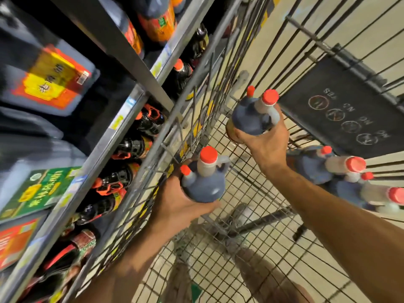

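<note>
My left hand [177, 206] grips a dark sauce jug [204, 184] with two red caps and a handle, held over the wire shopping cart [251, 254]. Farther off and to the right, my right hand [267, 142] grips a second jug [251, 119] of the same kind, also above the cart. Both jugs are upright as seen from above. Two more like jugs [323, 166] lie on their sides in the cart's right part, red caps pointing right.
A metal shelf unit [122, 119] runs along the left, stocked with dark bottles with orange-red caps [135, 147] and big jugs with red and green labels. The cart's black child-seat flap [345, 110] stands at the right. Pale floor tiles show through the mesh.
</note>
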The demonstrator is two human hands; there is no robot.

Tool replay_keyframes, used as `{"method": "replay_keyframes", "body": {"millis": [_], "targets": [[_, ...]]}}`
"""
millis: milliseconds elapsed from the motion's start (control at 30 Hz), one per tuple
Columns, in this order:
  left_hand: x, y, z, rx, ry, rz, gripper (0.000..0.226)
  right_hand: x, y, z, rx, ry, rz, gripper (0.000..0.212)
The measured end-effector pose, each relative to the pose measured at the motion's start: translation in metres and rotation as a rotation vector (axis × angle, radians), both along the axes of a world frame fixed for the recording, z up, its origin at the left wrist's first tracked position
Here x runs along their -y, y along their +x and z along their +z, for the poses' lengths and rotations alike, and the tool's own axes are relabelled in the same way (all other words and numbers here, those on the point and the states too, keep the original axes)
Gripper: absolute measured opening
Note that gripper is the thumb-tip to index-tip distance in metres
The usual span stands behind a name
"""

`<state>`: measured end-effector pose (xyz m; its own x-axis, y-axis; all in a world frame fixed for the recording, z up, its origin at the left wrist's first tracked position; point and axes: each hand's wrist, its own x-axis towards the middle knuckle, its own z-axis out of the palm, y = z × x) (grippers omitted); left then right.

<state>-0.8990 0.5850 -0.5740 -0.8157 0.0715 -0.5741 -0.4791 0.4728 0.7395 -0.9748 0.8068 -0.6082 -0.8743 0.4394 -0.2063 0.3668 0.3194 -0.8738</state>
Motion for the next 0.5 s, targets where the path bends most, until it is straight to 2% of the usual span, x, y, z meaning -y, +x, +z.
{"method": "replay_keyframes", "body": {"millis": [233,400,500], "targets": [[-0.010,0.003,0.042,-0.029,0.014,0.019,0.080,-0.020,0.037,0.052,0.157,0.140,0.238,0.063],[-0.008,0.017,0.103,0.035,-0.003,0.048,0.081,-0.027,0.079,0.128,0.245,0.114,0.230,0.076],[-0.003,0.030,0.165,0.055,0.015,0.024,0.085,-0.024,0.109,0.194,0.248,0.081,0.225,0.082]]}}
